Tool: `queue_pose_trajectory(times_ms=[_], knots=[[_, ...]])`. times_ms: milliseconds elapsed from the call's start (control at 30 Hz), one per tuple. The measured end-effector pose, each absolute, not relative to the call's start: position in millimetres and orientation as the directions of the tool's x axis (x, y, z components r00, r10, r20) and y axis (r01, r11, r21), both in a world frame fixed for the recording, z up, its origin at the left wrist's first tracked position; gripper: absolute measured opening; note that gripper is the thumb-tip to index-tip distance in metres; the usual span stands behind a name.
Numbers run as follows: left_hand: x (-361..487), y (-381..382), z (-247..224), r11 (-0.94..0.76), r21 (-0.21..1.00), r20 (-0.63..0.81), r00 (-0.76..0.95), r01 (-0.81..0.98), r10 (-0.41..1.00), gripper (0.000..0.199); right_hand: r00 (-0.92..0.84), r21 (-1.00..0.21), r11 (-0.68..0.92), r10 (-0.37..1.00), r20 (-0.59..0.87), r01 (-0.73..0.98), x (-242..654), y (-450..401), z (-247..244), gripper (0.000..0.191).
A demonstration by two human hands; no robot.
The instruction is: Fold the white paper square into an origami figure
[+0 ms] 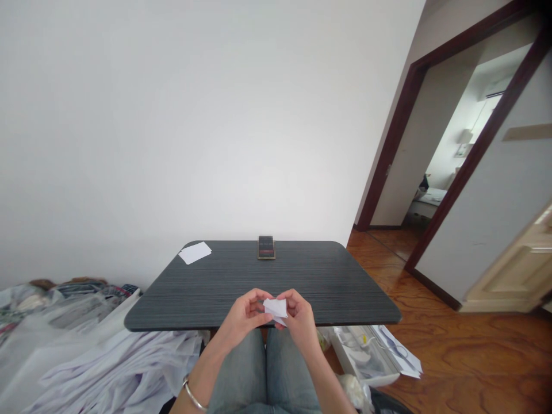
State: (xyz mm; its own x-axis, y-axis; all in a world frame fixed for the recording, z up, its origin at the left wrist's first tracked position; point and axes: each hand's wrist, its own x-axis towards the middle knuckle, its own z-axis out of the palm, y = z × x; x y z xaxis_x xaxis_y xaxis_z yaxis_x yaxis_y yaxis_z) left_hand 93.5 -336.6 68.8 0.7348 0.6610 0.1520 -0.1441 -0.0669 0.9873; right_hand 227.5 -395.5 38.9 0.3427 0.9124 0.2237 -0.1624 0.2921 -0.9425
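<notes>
A small piece of folded white paper [276, 309] is held between my two hands, just above the front edge of the dark table. My left hand [248, 313] pinches its left side with thumb and fingers. On the other side, my right hand [298, 313] grips the paper's right edge. The paper shows more than one layer, with a pointed flap at the lower right. White sheets of paper [195, 253] lie at the table's far left corner.
The dark wood-grain table [215, 287] stands against a white wall. A phone-like device [266, 247] leans at its back edge. Bagged clothes and white fabric [116, 368] are heaped at the left. An open white box [366, 356] sits on the floor at the right.
</notes>
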Motion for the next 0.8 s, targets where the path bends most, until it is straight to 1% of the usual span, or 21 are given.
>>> queue_pose_trajectory(times_ms=[167, 300, 433, 533, 800], knots=[[94, -339, 73, -0.076, 0.982, 0.174, 0.675, -0.171, 0.717, 0.024, 0.368, -0.954, 0.255, 0.911, 0.184, -0.155, 226, -396, 43, 0.022], [94, -339, 73, -0.121, 0.98, 0.194, 0.646, -0.156, 0.739, 0.018, 0.375, -0.964, 0.235, 0.91, 0.175, -0.121, 227, -397, 44, 0.02], [94, -338, 72, -0.163, 0.978, 0.209, 0.635, -0.132, 0.744, 0.015, 0.362, -0.959, 0.259, 0.91, 0.202, -0.117, 228, -396, 42, 0.015], [93, -337, 70, -0.149, 0.979, 0.203, 0.634, -0.138, 0.746, 0.013, 0.336, -0.95, 0.293, 0.91, 0.243, -0.108, 230, -396, 40, 0.012], [93, -336, 68, -0.121, 0.981, 0.191, 0.659, -0.152, 0.728, 0.009, 0.339, -0.95, 0.311, 0.894, 0.294, 0.004, 237, -397, 38, 0.008]])
